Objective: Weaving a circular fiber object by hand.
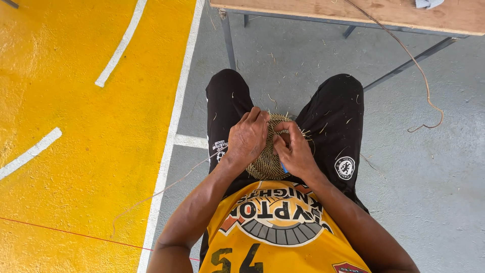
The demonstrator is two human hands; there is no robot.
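A small round woven disc of tan coiled fibre [266, 161] rests on my lap between both hands. My left hand [247, 137] grips its left edge with the fingers curled over the top rim. My right hand [294, 149] pinches the right edge, and a bit of a blue thing shows under the palm; I cannot tell what it is. A thin fibre strand [166, 187] trails from under my left wrist out over the floor to the left. I sit in black shorts and a yellow jersey.
A wooden table top [353, 12] on grey metal legs stands ahead of my knees. A long bent strand [424, 86] hangs from it over the grey concrete floor at the right. Yellow painted floor with white lines [121, 45] lies to the left. Fibre scraps litter the floor.
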